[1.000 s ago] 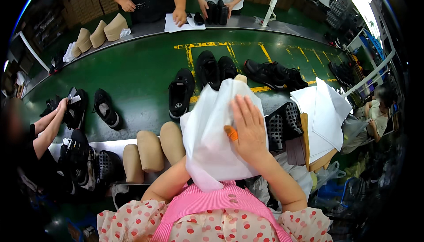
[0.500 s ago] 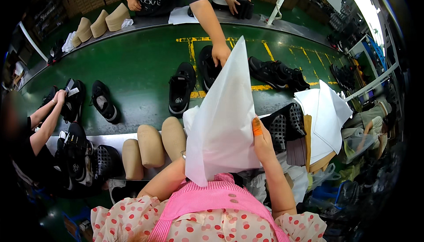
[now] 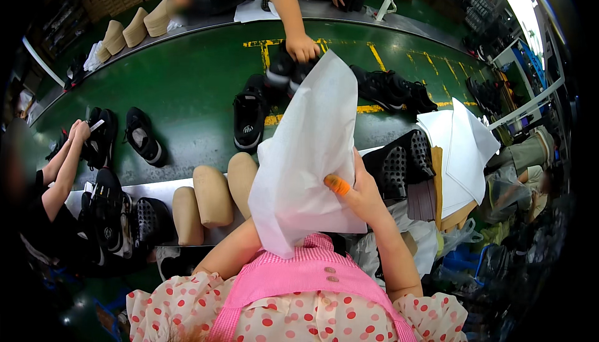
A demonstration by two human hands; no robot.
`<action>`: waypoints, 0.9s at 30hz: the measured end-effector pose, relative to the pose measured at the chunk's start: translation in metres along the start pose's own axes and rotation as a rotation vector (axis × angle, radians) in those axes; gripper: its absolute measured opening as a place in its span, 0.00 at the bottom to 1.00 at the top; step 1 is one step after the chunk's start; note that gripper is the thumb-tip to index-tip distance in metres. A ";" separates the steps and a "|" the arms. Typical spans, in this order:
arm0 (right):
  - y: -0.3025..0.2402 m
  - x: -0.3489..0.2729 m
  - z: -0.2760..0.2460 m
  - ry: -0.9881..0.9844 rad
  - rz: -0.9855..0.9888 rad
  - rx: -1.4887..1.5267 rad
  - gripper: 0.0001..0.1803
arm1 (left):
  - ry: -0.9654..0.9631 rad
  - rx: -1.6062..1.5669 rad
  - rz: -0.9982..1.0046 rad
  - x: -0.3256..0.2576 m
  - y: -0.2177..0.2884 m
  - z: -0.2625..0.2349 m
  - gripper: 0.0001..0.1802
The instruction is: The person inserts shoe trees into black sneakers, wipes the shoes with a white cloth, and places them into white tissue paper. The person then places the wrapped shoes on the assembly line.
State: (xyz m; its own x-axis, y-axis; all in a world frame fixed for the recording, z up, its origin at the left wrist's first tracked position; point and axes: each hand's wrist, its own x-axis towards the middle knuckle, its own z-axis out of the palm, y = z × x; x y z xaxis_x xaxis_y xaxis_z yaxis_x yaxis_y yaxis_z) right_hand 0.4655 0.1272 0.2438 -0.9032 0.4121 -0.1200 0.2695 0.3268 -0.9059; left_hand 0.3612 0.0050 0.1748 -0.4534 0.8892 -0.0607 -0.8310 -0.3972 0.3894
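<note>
A white sheet of thin paper (image 3: 306,155) stands up in front of my chest, bent into a rough cone with its point at the top. My right hand (image 3: 363,193) grips its right side, an orange-wrapped thumb pressed on the near face and the fingers mostly behind. From the lower left my left forearm (image 3: 228,251) reaches up behind the sheet, which hides that hand and its fingers. Left of the paper stand beige moulded shoe inserts (image 3: 212,195). Black dimpled inserts (image 3: 394,170) lie right of my right hand, near a stack of white sheets (image 3: 458,155).
Black sneakers (image 3: 249,117) sit on the green conveyor belt (image 3: 199,86). Across it, a co-worker's hand (image 3: 303,48) holds dark sneakers. Another person's hands (image 3: 78,131) are beside shoes at left. More beige inserts (image 3: 136,27) line the far ledge; a white post (image 3: 527,108) rises at right.
My right thumb has moved inward onto the sheet's near face, and the paper has bent and tipped slightly left. Across the belt, the co-worker's hand has moved back and shifted the sneakers beneath it.
</note>
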 end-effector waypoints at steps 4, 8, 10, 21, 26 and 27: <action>0.001 -0.002 0.006 -0.080 0.048 0.447 0.51 | -0.006 -0.003 -0.015 -0.007 0.003 0.001 0.23; 0.005 0.002 0.009 -0.116 0.059 0.477 0.48 | -0.033 -0.005 -0.038 -0.013 0.009 0.006 0.24; 0.005 0.003 0.011 -0.154 0.039 0.473 0.47 | -0.076 0.007 -0.064 -0.015 0.026 0.014 0.24; 0.004 -0.006 0.003 0.121 0.072 0.056 0.54 | 0.109 1.230 -0.007 -0.014 0.094 0.014 0.27; 0.006 -0.010 0.007 -0.035 0.030 0.314 0.55 | 0.251 1.212 0.307 0.001 0.068 -0.018 0.27; 0.006 -0.009 0.007 -0.004 0.019 0.281 0.55 | 0.276 1.325 0.336 0.004 0.065 -0.019 0.26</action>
State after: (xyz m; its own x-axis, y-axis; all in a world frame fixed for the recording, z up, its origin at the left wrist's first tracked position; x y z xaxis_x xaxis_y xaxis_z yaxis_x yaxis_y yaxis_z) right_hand 0.4733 0.1194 0.2362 -0.9002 0.4126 -0.1393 0.1838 0.0702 -0.9804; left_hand 0.2991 -0.0220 0.1826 -0.7449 0.6609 0.0914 0.1789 0.0659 0.9817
